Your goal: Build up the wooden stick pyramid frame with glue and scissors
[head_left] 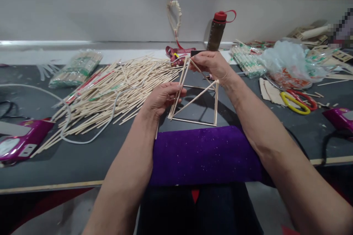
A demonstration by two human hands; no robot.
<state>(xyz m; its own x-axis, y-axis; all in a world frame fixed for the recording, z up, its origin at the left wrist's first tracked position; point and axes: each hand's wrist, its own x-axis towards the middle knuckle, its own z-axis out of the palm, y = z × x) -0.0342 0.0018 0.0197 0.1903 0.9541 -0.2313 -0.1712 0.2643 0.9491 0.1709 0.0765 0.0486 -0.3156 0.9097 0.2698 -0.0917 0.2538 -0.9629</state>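
Note:
A frame of thin wooden sticks [195, 120] stands on the grey table behind a purple cloth [204, 156]. With fingers closed round its left upright sticks, my left hand [165, 99] holds the frame. My right hand [211, 65] pinches a stick near the top of the frame, its fingertips close to the upper left corner. One stick slants from the lower left corner up to the top of the right upright. The exact contact of my right fingertips is too small to tell.
Many loose sticks [110, 99] lie at the left, by a packed bundle [77, 68] and a purple glue gun [26, 139] with a white cord. Behind stands a bottle [216, 33]. Scissors [295, 102], plastic bags [292, 62] and another purple device [339, 117] lie at the right.

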